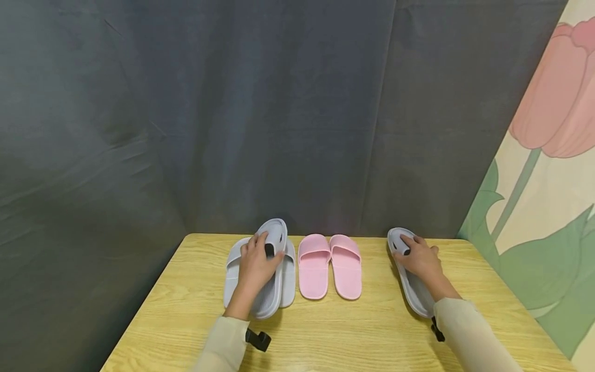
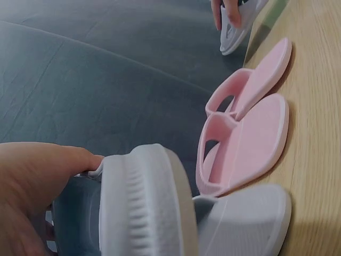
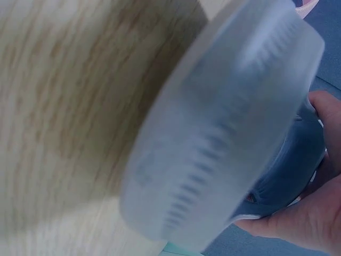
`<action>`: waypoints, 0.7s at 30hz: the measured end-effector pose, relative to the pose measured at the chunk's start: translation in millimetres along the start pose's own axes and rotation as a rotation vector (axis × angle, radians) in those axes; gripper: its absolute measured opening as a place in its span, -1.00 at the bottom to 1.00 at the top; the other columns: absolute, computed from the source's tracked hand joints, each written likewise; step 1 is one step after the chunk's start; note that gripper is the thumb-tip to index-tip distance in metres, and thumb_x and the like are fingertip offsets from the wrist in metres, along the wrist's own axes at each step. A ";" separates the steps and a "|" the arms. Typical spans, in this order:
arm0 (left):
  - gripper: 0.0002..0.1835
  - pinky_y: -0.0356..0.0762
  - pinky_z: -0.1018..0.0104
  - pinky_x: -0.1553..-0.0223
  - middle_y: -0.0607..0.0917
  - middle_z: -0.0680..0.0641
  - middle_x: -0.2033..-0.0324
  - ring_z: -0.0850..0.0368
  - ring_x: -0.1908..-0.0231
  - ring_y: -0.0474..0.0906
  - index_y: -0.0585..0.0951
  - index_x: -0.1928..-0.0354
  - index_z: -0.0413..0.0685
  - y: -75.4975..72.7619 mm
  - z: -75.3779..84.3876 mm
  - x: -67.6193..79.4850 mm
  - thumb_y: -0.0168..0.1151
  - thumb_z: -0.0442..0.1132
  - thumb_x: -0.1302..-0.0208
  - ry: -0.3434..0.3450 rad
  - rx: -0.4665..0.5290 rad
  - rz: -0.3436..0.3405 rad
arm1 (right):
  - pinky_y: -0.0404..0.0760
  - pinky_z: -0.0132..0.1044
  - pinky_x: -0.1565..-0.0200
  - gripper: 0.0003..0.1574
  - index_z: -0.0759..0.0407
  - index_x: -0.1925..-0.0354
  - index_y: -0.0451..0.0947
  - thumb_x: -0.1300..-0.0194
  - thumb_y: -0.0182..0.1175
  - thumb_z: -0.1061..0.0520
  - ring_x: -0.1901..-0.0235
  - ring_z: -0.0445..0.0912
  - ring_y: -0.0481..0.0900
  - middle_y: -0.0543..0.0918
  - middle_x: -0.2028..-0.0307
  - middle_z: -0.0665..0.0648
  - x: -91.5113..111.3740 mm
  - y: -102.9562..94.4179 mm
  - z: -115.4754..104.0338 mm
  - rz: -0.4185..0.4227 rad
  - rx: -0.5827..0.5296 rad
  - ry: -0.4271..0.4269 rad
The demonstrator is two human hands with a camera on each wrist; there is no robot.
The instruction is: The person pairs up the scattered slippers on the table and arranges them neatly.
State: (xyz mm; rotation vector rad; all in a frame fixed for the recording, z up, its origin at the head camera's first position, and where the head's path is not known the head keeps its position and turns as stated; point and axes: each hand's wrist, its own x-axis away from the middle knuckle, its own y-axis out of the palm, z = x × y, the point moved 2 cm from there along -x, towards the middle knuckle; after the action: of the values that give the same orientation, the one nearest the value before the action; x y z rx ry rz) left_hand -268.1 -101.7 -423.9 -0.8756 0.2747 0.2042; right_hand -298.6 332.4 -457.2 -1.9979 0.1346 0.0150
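My left hand [image 1: 256, 262] grips a grey slide slipper [image 1: 268, 302] by its strap, with the thumb on one side and the fingers over the other. That slipper is tilted and overlaps a pair of light grey slippers [image 1: 289, 276] standing on the table, hiding part of them. On the right, my right hand [image 1: 422, 258] holds a similar grey slipper [image 1: 417, 295] by the strap. In the right wrist view this slipper [image 3: 213, 144] is tilted, its ribbed side facing the camera, and a shadow falls on the wood beside it.
A pink slipper pair [image 1: 314, 276] sits side by side at the table's back, between my hands. The wooden table [image 1: 325, 336] ends at a dark curtain [image 1: 297, 119] behind. A wall painted with tulips [image 1: 534, 222] borders the right side.
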 end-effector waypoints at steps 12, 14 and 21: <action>-0.19 0.36 -0.25 -0.21 0.35 -0.33 -0.40 -0.37 -0.30 0.25 0.38 -0.45 -0.08 13.0 16.2 -2.7 0.39 0.07 -0.22 -0.003 0.028 -0.010 | 0.39 0.54 0.08 -0.10 0.21 -0.52 0.18 -0.39 0.17 -0.14 -0.22 0.70 0.09 0.07 -0.43 0.57 -0.9 -0.2 -0.5 0.005 -0.021 -0.004; -0.20 0.37 -0.25 -0.21 0.36 -0.35 -0.39 -0.38 -0.29 0.26 0.39 -0.44 -0.09 15.8 19.0 -2.7 0.40 0.07 -0.22 0.011 0.031 -0.005 | 0.39 0.54 0.08 -0.09 0.21 -0.52 0.17 -0.39 0.17 -0.15 -0.22 0.70 0.08 0.07 -0.43 0.57 -0.9 -0.8 -0.4 0.001 -0.018 0.002; -0.20 0.42 -0.27 -0.16 0.40 -0.33 -0.37 -0.37 -0.28 0.28 0.42 -0.42 -0.08 27.1 30.4 1.4 0.41 0.08 -0.20 0.012 0.055 -0.005 | 0.40 0.52 0.08 -0.10 0.21 -0.52 0.18 -0.39 0.17 -0.15 -0.22 0.69 0.10 0.07 -0.43 0.56 -1.4 2.1 2.9 -0.009 -0.009 0.016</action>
State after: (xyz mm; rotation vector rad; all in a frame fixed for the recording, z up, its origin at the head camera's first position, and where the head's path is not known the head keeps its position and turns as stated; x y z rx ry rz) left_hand -269.9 -61.0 -425.6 -0.8230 0.2882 0.1855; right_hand -300.1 334.3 -460.2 -2.0077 0.1356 -0.0062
